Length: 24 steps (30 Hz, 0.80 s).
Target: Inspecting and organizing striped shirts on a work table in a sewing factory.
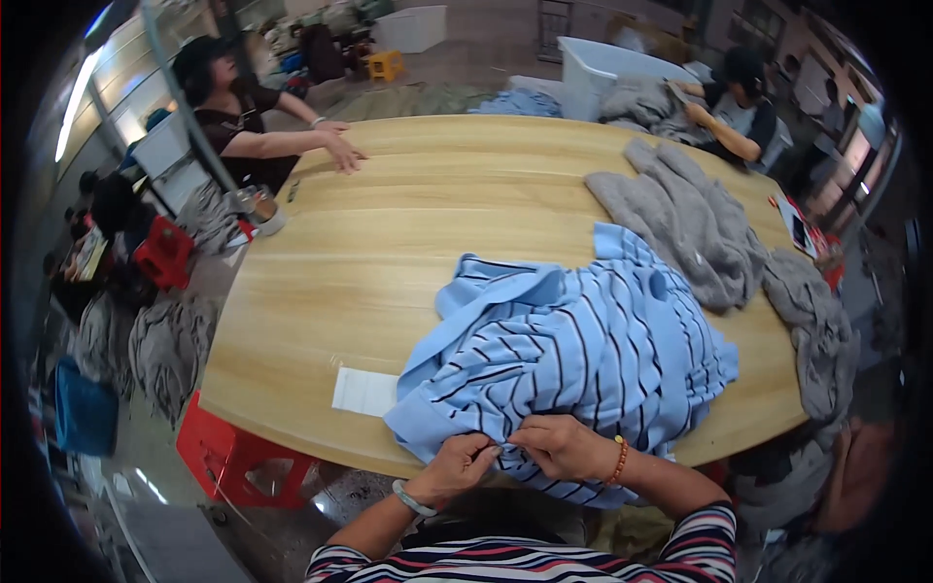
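Note:
A light blue knit garment [622, 340] with black and white stripes lies bunched at the near edge of the table, part of it hanging over toward me. My left hand [452, 468] pinches its near edge, fingers closed on the cloth. Close beside it, my right hand [564, 449] also grips the fabric, the fingertips of both hands almost meeting. What lies between the fingertips is too small to make out. A white paper slip [364, 391] rests on the table just left of the garment.
The wooden table [389, 214] spreads ahead of me. Grey knit garments [695, 233] lie along its right side. One person's hand [340, 151] reaches over the far left edge; another person handles grey cloth at the far right. A red stool [243, 462] stands at the near left.

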Each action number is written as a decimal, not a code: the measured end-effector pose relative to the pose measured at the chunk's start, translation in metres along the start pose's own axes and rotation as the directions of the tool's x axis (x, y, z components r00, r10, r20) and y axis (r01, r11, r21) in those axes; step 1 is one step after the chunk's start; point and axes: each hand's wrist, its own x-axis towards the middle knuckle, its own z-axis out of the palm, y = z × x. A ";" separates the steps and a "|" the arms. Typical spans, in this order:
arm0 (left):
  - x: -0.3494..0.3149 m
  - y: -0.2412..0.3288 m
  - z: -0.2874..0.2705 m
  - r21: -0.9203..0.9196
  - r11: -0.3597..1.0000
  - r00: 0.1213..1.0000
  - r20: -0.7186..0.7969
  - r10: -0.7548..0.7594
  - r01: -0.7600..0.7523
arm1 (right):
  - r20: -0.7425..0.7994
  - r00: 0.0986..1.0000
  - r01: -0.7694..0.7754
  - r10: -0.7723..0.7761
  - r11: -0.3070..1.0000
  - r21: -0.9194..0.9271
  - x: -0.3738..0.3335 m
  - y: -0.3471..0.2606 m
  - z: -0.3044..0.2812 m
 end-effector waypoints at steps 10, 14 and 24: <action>-0.002 -0.003 -0.019 0.015 0.996 0.992 0.099 -0.084 0.082 | 0.101 0.992 0.093 -0.078 0.984 -0.149 0.000 -0.002 0.004; -0.002 -0.003 -0.027 -0.106 0.984 0.971 0.209 -0.118 0.142 | 0.147 0.981 0.145 -0.124 0.979 -0.140 -0.001 -0.008 0.003; 0.009 0.020 -0.018 -0.001 0.988 0.947 0.286 -0.147 0.154 | 0.303 0.950 0.114 -0.074 0.987 -0.115 0.002 -0.014 -0.014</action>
